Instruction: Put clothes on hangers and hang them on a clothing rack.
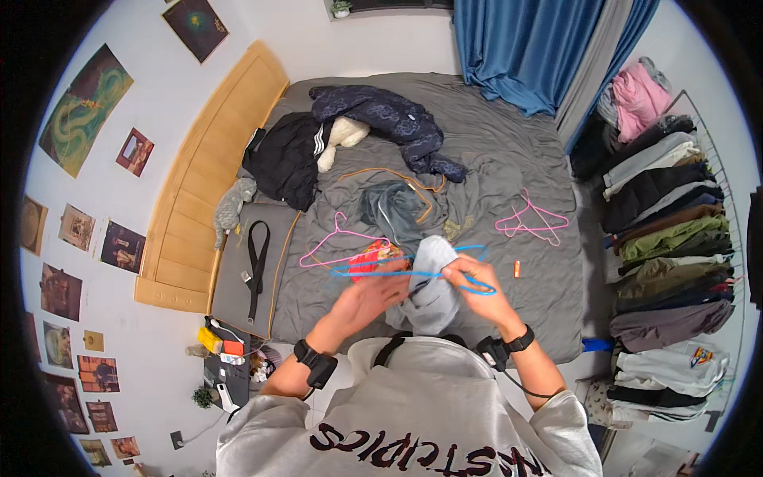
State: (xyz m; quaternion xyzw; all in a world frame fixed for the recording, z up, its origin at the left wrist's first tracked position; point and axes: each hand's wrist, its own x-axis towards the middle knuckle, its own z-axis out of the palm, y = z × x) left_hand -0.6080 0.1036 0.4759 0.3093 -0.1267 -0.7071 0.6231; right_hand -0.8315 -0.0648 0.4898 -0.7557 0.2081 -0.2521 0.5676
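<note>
My right hand [474, 282] is closed around a blue plastic clothes hanger [381, 274], whose thin bars stretch to the left above the bed. More blue bars show behind it, and I cannot tell whether they belong to a second hanger. My left hand [373, 292] is just below those bars with its fingers stretched out. Between the hands is a light grey cloth-covered shape [433, 306]; whether it is a garment or my own leg I cannot tell. Beyond the left hand lie a pink hanger [342, 238] and a red patterned item [366, 258], partly hidden.
On the grey bedsheet [524, 167] are more pink hangers [532, 221], a small orange tube [517, 269], crumpled dark grey cloth [389, 208], dark clothes [373, 111] and a black strap [256, 266]. A clothes rack [668, 238] stands right, a wooden headboard [203, 187] left.
</note>
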